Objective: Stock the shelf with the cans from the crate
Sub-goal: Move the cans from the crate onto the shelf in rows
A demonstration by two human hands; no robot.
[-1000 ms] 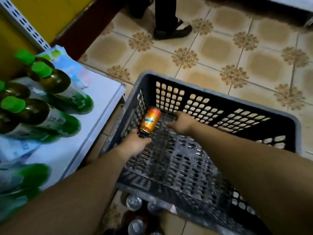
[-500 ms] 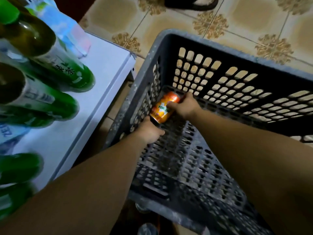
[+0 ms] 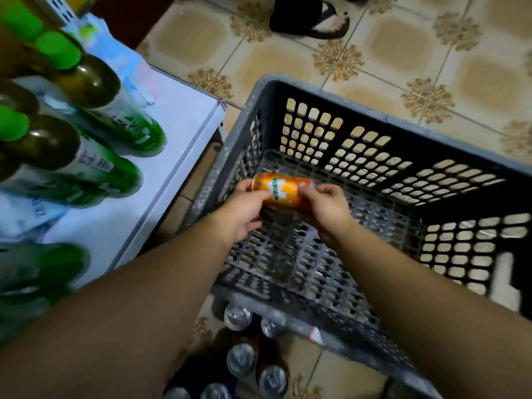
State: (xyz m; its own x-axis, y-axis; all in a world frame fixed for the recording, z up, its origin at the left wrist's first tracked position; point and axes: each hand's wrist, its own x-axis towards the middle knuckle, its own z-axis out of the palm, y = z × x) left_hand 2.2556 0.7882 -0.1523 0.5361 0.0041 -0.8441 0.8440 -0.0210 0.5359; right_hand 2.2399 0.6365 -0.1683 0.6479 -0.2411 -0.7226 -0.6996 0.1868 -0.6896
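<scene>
The orange soda can [image 3: 280, 191] lies on its side between both hands, raised a little above the slatted floor of the grey plastic crate [image 3: 385, 116], near the crate's left wall. The left hand [image 3: 241, 211] grasps it by the end nearer that wall, fingers curled over the top; the right hand [image 3: 325, 207] grasps the other end with fingertips pinching the rim. Neither palm wraps the body, so the hold looks light.

The likeliest slip, as I judge it, is the can dropping back into the crate when one hand lets go for the carry: a smooth metal cylinder held only at its ends can roll out of the fingers. A fall on the hard slats could dent it. Lifting it out, it could also knock the crate's left wall, which stands close beside the left hand.

The white shelf [image 3: 178, 131], left of the crate, already carries green-capped bottles [image 3: 95, 90] standing close together; setting the can among them carelessly could topple one.

The can is orange with a green and white logo across its middle, its lettering blurred. It looks undented. No other can shows inside the crate; several silver can tops [image 3: 240, 359] stand on the floor just outside the crate's near wall.
</scene>
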